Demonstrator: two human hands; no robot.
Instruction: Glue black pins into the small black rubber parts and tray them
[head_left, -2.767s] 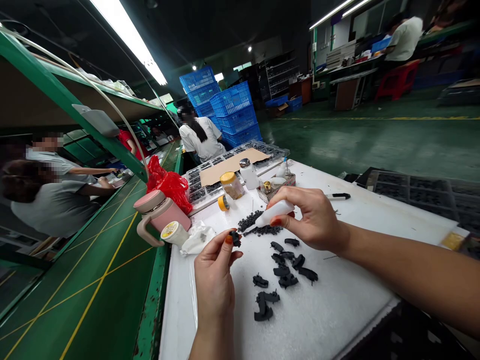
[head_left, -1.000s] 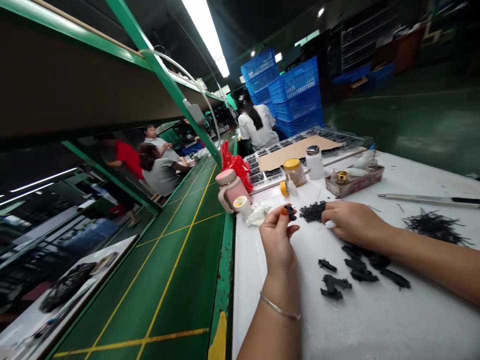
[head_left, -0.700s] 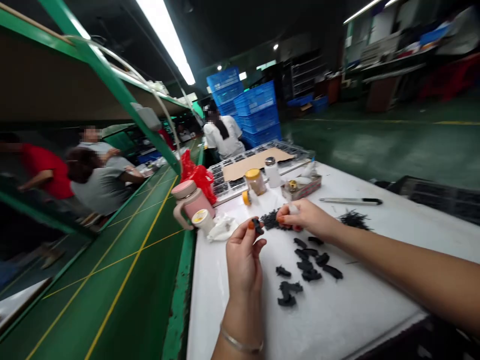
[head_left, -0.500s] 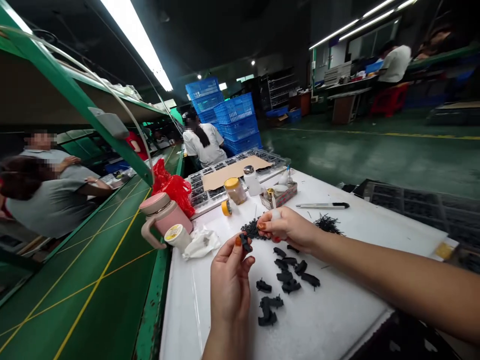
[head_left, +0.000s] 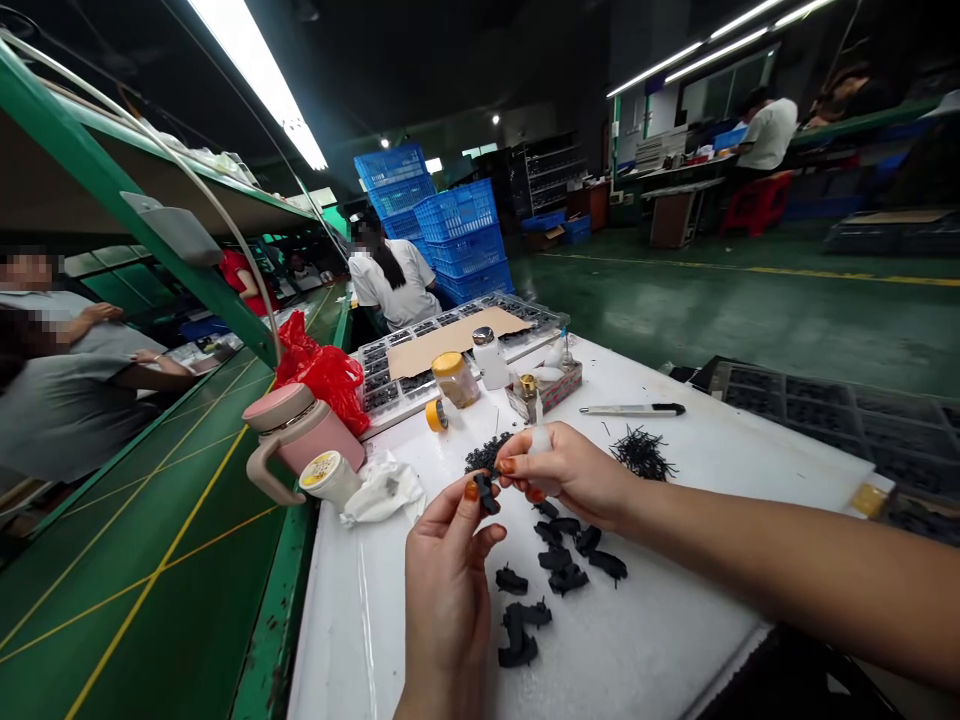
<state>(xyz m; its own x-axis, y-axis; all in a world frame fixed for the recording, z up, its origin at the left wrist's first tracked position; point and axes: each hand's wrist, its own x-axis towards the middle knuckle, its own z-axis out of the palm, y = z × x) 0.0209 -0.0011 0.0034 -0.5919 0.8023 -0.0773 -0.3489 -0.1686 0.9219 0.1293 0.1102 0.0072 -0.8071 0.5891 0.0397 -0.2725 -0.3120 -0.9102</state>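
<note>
Between the thumb and fingers of my left hand [head_left: 448, 560] is a small black plastic part [head_left: 486, 494], held up over the white table [head_left: 645, 620]. My right hand [head_left: 574, 465] is closed around a small translucent white squeeze bottle [head_left: 540, 438] with a narrow tip pointing up. Its thumb and fingertip are pinched right beside the black part; whether something tiny is between them I cannot tell. Several similar black parts [head_left: 555, 560] lie below my hands. Behind the fingers is a heap of tiny black pieces [head_left: 484, 453], and a pile of thin black pins [head_left: 643, 453] lies beyond my right forearm.
Left stand a pink mug [head_left: 304, 430], a white tub [head_left: 330, 478], crumpled tissue [head_left: 386, 490] and a red bag [head_left: 322, 375]. Farther back are a yellow-lidded jar [head_left: 454, 378], tape roll [head_left: 436, 415], white bottle [head_left: 490, 358], small box [head_left: 551, 388] and pen [head_left: 634, 409]. Co-workers sit nearby.
My right fingertips have come closer to the black part in my left hand. The whole view has shifted slightly, so the table things appear farther left.
</note>
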